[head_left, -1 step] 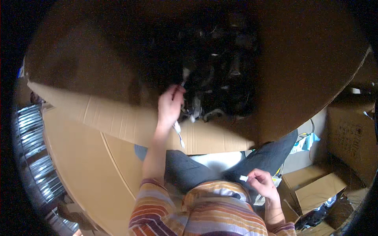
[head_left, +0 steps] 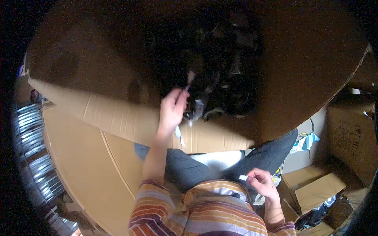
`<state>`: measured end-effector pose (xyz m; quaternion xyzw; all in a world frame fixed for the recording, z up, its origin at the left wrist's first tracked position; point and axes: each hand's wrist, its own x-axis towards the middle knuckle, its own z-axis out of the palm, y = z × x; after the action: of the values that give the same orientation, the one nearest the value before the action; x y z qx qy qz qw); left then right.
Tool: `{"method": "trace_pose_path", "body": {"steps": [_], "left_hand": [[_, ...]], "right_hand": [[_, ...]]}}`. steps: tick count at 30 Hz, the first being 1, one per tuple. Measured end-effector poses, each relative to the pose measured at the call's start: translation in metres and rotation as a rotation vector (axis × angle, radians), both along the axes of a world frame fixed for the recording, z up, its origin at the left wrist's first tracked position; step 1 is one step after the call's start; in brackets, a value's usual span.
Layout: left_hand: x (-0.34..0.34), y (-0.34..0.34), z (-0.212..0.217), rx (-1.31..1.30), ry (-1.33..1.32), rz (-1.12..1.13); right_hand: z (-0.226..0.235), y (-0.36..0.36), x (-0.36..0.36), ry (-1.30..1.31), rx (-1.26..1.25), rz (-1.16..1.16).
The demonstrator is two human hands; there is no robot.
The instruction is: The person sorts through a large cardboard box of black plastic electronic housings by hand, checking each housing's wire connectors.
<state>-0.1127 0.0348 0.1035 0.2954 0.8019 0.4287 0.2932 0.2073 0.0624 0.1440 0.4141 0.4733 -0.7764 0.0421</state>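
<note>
My left hand reaches over the near edge of a large cardboard box. Its fingers are closed on a thin cable with white ends; one end sticks out past the fingertips. White connector-like pieces on a thin lead hang below the wrist, against the cardboard. Down in the dark of the box lies a jumble of items, among them a translucent crumpled piece, mostly too dark to name. Above my lap, my right hand pinches a small white connector-like piece.
A broad cardboard panel slopes along my left, with shiny metal rollers beyond it. Smaller open cardboard boxes stand at my right, one holding dark and clear-wrapped items. A blue and white packet lies near my right knee.
My left hand has shifted slightly right with the cable, and the cable's upper end has moved a little right. My right hand stays where it was.
</note>
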Motion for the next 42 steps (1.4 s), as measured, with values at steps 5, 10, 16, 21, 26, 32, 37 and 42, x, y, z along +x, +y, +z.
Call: {"method": "trace_pose_path", "body": {"steps": [5, 10, 16, 21, 26, 32, 37, 42], "left_hand": [[0.034, -0.033, -0.003, 0.034, -0.325, -0.149], [0.053, -0.036, -0.030, -0.145, -0.191, -0.401], [0.028, -0.025, -0.049, -0.150, 0.657, -0.755], [0.044, -0.051, -0.035, -0.219, 0.706, -0.419], [0.092, -0.096, -0.056, -0.312, 0.232, -0.046], [0.140, -0.114, -0.070, -0.246, 0.086, -0.068], [0.162, -0.157, -0.103, -0.242, -0.400, -0.089], [0.178, -0.124, -0.141, -0.201, -0.352, 0.007]], "right_hand": [[0.005, -0.005, 0.001, 0.008, 0.066, 0.050], [0.006, -0.013, 0.005, 0.094, 0.058, 0.031], [0.006, -0.020, 0.011, 0.089, 0.078, 0.066], [0.003, -0.021, 0.013, 0.094, 0.096, 0.032], [0.002, -0.020, 0.008, 0.093, 0.104, 0.066], [0.004, -0.018, 0.006, 0.073, 0.164, 0.080], [0.005, -0.015, 0.008, 0.067, 0.149, 0.123], [0.010, -0.014, 0.005, 0.088, 0.196, 0.178]]}}
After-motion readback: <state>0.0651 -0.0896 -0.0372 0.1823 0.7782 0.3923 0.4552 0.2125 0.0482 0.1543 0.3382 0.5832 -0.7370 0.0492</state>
